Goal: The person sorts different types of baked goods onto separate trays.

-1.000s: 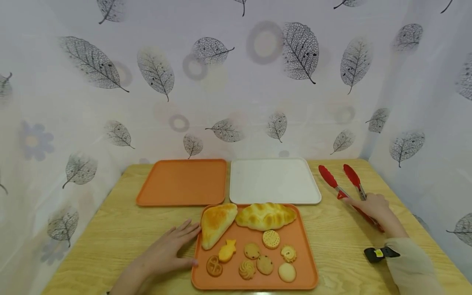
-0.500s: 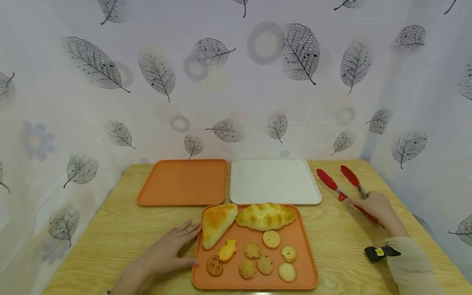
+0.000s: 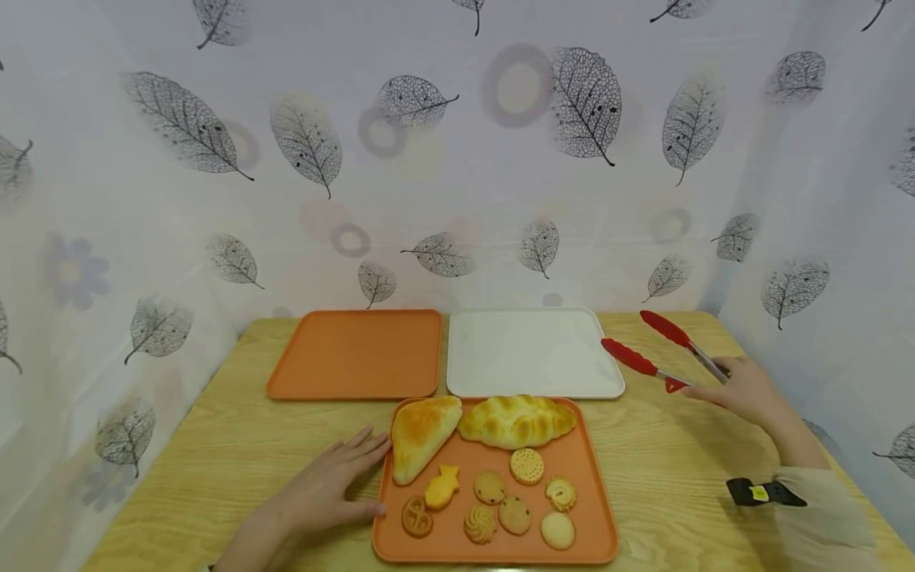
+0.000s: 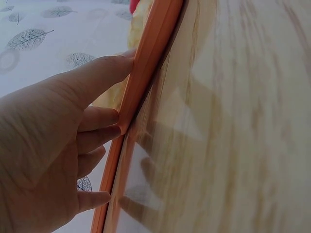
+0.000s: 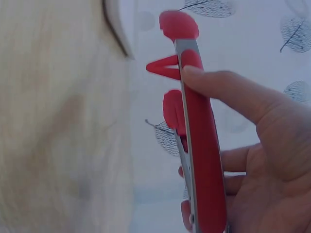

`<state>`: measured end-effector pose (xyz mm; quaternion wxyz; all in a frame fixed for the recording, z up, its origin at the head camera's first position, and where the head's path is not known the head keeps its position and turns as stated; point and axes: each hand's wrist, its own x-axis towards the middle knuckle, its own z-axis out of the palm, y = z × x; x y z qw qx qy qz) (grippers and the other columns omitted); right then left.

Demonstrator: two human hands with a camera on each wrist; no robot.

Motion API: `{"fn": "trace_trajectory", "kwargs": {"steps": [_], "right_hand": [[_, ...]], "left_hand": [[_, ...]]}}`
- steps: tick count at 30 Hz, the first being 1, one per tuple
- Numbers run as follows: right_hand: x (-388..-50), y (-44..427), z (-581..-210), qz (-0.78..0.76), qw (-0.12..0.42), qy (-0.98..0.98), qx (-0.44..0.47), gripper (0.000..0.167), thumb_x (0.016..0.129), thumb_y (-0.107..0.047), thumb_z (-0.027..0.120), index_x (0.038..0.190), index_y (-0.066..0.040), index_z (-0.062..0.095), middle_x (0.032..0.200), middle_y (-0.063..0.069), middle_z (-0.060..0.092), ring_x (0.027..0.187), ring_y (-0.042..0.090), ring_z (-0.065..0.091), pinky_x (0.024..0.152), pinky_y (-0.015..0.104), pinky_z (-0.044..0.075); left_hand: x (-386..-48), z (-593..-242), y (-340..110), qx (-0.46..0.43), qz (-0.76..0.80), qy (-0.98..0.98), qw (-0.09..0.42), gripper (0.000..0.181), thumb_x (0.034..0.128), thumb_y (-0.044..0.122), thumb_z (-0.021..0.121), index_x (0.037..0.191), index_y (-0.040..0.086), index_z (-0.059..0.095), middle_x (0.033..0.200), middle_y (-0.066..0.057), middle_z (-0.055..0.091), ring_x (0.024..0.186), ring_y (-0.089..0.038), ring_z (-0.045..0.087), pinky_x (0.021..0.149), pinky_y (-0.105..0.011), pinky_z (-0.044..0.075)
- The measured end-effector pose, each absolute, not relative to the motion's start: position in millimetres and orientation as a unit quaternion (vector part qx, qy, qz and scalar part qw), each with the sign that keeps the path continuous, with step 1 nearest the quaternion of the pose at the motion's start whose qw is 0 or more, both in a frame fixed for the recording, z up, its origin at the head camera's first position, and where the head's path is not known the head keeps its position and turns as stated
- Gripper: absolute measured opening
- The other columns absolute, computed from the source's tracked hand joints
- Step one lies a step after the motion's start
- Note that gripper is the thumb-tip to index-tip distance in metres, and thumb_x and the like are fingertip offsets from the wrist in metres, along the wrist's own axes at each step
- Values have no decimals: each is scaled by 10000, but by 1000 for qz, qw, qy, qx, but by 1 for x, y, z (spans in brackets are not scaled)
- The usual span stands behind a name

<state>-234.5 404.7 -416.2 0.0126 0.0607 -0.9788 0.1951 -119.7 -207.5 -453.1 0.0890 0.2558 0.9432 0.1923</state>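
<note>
In the head view my right hand (image 3: 747,391) holds a pair of red and silver tongs (image 3: 635,357) above the table, their two tips spread apart and pointing left. The right wrist view shows the thumb along the red handle (image 5: 204,160) and fingers round the far side. My left hand (image 3: 325,485) lies at the left edge of the front orange tray (image 3: 493,550), fingers extended and touching its rim. On that tray are a triangular bread (image 3: 423,437), a long braided bread (image 3: 516,421), a fish-shaped cookie (image 3: 442,487), a pretzel-shaped cookie (image 3: 417,517) and several round cookies (image 3: 515,516).
Behind the front tray, a second orange tray (image 3: 357,353) sits at the left and a white tray (image 3: 532,353) at the right. All rest on a wooden table (image 3: 214,445). A leaf-patterned curtain (image 3: 457,159) encloses the back and sides.
My right hand has lifted the tongs from the table's right side, and their tips have swung left towards the white tray. The left hand and the front tray stay in place.
</note>
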Motion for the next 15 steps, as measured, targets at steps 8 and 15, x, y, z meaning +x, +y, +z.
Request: {"fn": "trace_trajectory", "kwargs": {"steps": [8, 15], "right_hand": [[-221, 379, -393, 194, 57, -972, 121, 866, 746, -428, 826, 1343, 106, 495, 1234, 319, 479, 1001, 403, 502, 715, 449, 447], [-208, 358, -385, 200, 74, -956, 200, 833, 691, -355, 878, 1312, 83, 535, 1233, 255, 506, 1047, 395, 501, 792, 544, 471]], "left_hand": [[-118, -452, -206, 256, 187, 945, 84, 875, 849, 684, 557, 1524, 166, 353, 1581, -49, 354, 1492, -331, 241, 1121, -651, 281], [-116, -451, -205, 256, 189, 944, 84, 877, 852, 678, 560, 1522, 151, 355, 1582, -56, 351, 1492, -335, 236, 1121, -658, 273]]}}
